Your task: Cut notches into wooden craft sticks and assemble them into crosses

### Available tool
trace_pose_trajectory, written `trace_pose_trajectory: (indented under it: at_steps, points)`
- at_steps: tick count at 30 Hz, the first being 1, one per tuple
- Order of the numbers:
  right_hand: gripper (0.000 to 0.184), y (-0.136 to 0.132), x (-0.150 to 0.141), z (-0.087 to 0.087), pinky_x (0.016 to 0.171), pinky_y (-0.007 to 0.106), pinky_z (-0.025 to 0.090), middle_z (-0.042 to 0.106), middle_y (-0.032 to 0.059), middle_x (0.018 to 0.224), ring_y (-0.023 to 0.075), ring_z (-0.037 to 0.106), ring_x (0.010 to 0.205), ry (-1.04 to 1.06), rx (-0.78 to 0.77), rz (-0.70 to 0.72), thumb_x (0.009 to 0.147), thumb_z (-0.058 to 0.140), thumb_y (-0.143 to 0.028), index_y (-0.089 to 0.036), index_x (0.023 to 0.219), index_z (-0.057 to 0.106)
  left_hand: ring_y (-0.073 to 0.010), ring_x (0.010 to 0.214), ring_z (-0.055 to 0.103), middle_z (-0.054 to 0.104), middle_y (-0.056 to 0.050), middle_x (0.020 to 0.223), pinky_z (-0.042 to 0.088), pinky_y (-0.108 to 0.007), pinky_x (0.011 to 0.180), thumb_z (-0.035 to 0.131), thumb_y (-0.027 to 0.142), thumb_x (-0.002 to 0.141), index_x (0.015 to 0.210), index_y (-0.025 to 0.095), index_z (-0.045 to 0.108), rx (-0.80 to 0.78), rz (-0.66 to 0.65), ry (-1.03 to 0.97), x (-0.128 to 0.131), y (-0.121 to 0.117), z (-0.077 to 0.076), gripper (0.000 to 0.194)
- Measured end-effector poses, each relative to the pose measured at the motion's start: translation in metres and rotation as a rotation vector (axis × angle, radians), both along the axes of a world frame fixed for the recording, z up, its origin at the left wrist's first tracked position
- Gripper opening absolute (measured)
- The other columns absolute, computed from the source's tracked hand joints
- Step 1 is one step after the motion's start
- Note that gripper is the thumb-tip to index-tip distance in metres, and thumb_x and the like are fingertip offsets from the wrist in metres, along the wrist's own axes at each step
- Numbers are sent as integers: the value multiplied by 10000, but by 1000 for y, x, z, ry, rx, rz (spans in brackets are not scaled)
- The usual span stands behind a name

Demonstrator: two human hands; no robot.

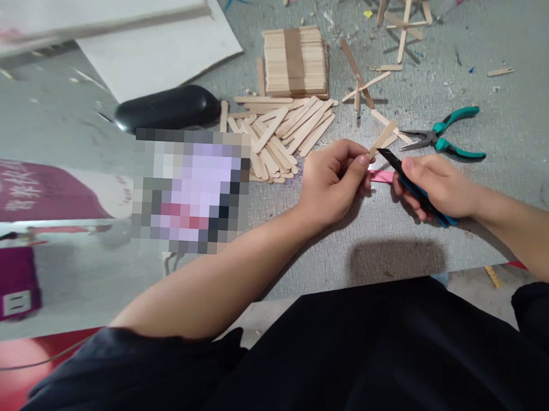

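Between the thumb and fingers of my left hand [335, 179] is a wooden craft stick [385, 134], its free end pointing up and to the right. My right hand [434, 184] is wrapped round a utility knife [409, 183] with a dark blade and some blue on its handle. The blade tip lies against or right beside the stick near my left thumb; which of the two I cannot tell. Under the hands shows a pink strip [383, 176], partly hidden. Needle-nose pliers [437, 137] with teal handles lie spread just beyond my right hand.
Loose craft sticks [278, 138] lie heaped left of my left hand, with a banded bundle [273, 61] behind. Crossed sticks [364, 87] and a stick structure [406, 25] stand farther back. A black rounded object [169, 108], a blurred-out item [202, 177] and a purple box [8, 277] are leftward.
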State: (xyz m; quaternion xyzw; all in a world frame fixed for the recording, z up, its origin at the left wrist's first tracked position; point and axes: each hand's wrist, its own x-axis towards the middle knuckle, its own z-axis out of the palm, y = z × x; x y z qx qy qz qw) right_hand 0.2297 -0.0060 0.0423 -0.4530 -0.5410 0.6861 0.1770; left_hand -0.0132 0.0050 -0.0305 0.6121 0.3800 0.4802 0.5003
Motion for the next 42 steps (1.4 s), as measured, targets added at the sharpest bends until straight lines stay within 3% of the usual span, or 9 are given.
trace_pose_trajectory:
  at_steps: [13,18,23,26,29,33,36,39,42]
  points:
    - [758,8,0,-20,411,311,494,589,-55,628,148,566,445,155,166,-232,1000,699,-1039,-281,985,709,-125,488,601,694,37,626,471,-270,505,706,684,1191,1030,240,776,107,-35,29,2,5,-11,477]
    - [627,12,0,-21,415,316,496,574,-87,597,155,564,452,137,248,-362,936,943,-855,-300,970,654,-121,545,619,704,32,649,478,-269,559,716,534,1187,996,226,779,167,-85,94,1,5,-4,368]
    - [476,10,0,-12,475,364,542,569,-79,574,163,546,461,87,252,-300,965,965,-646,-317,920,625,-140,610,639,727,10,688,485,-302,609,717,441,1163,994,225,816,241,-232,156,-2,5,6,291]
    - [392,8,0,-7,499,384,554,575,-75,593,172,547,477,48,250,-296,946,931,-552,-328,931,610,-160,631,657,752,-6,707,498,-322,622,714,462,1156,1034,229,837,234,-225,181,-2,5,6,290]
    - [456,6,-1,-6,511,390,558,573,-64,609,173,556,494,40,244,-273,930,931,-613,-326,883,579,-170,645,685,792,-17,741,512,-320,618,714,480,1146,1124,223,850,205,-175,179,-1,5,3,292]
    - [562,5,-4,-5,482,365,522,563,-52,605,163,559,499,48,245,-278,936,937,-768,-311,838,625,-166,674,724,816,-27,776,544,-311,645,714,444,1131,1148,192,865,185,-257,199,-2,3,6,294]
    - [577,8,-4,-4,446,365,513,560,-48,595,164,557,481,21,218,-284,921,972,-769,-308,811,645,-156,623,674,790,-14,740,500,-310,602,747,410,1098,1126,195,866,200,-251,212,-4,3,6,248]
    - [566,11,0,-4,414,373,507,579,-34,569,176,557,463,-46,115,-157,910,1007,-742,-300,832,662,-163,605,655,779,-9,755,484,-327,587,787,357,1022,1128,217,842,243,-237,215,-5,5,5,184]
    - [522,15,5,-4,407,370,512,637,-15,592,185,597,453,-99,40,-4,913,1043,-663,-279,914,690,-229,768,743,829,-50,896,589,-425,780,818,347,953,1128,250,819,346,-275,303,-7,8,5,201]
